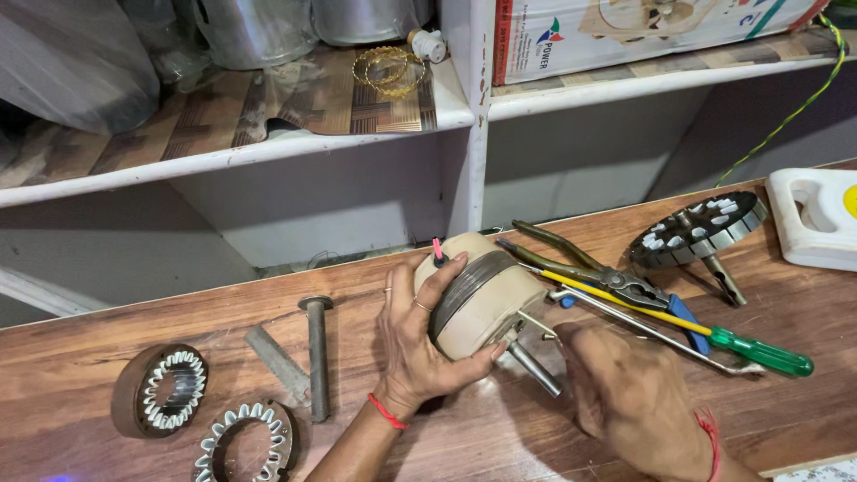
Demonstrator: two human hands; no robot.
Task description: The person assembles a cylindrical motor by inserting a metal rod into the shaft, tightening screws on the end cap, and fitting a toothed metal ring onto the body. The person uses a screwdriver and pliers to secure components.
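My left hand (418, 344) grips a beige round motor housing (486, 299) with a dark band around it, holding it tilted on the wooden workbench (107, 321). A steel shaft (536, 368) sticks out of the housing toward me. My right hand (636, 397) is at the shaft end of the housing, fingers curled close to the shaft and small screws; I cannot tell what it pinches. A short pink wire end (437, 250) pokes up from the housing's far side.
Pliers (580, 263), a green-handled screwdriver (714, 335) and a thin metal rod (661, 335) lie right of the housing. A rotor on a shaft (696, 232) and a white plastic container (817, 219) sit far right. Two toothed stator rings (165, 388) (250, 442), a bolt (317, 357) and a flat bar (277, 364) lie left. Shelves stand behind.
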